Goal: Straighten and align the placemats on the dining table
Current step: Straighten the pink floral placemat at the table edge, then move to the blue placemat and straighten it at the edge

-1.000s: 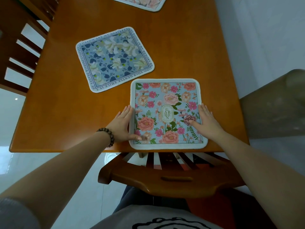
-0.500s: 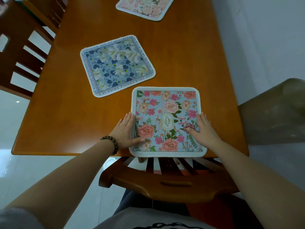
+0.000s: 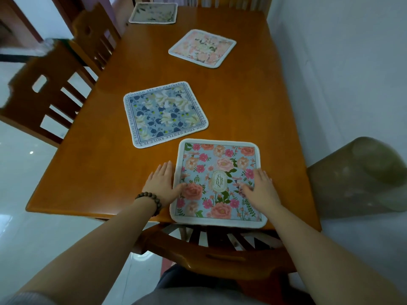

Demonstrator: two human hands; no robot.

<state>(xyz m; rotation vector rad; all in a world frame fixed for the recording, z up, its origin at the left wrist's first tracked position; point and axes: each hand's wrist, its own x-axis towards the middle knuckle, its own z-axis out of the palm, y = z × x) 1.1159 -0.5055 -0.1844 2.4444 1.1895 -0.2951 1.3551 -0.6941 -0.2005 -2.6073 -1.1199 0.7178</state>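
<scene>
At six o'clock on worktop: both hands, left hand and right hand, fingers flat and together, are pressing floral placemat; advisable: squaring it to worktop's edge.

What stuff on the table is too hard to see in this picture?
- Head view: the farthest placemat is small and blurred; its pattern cannot be made out.
- The blue placemat has border lettering too warped to read fully.
- The right hand covers part of the pink-flower placemat.
- Whether the left hand presses on that mat's edge is unclear.
- The chair beneath hides the table's underside.
</scene>
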